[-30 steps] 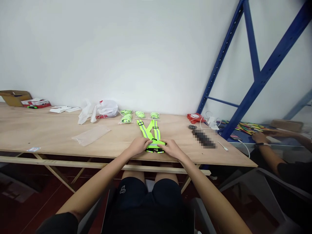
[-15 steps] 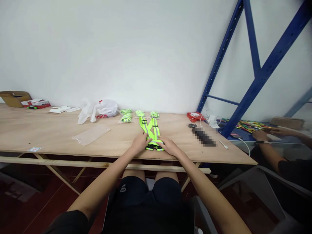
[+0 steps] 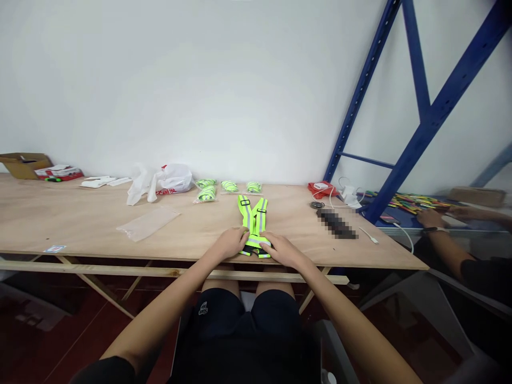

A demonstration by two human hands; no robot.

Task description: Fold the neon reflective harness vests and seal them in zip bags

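Observation:
A neon yellow reflective vest [image 3: 254,241], made of elastic straps with grey stripes and black buckles, lies at the front of the wooden table. Its two shoulder straps point away from me, and the folded waist band with black parts is nearest. My left hand [image 3: 233,242] is closed on the left edge of the band, fingertips on the fabric. On the right edge, my right hand [image 3: 282,249] grips the band, thumb and fingers over it. The undersides of both hands are hidden. Beyond the vest, several bagged yellow bundles [image 3: 229,186] sit near the wall.
A flat clear plastic bag [image 3: 149,223] lies left on the table [image 3: 92,224]. Farther back are a white plastic bag [image 3: 176,177] and a cardboard box [image 3: 26,165]. Cables and a red item [image 3: 322,190] lie right. A blue rack post [image 3: 396,173] stands beside a co-worker's hand [image 3: 431,218].
Both hands have drawn the vest slightly toward me and to the right. Its straps now lie farther from the bagged bundles.

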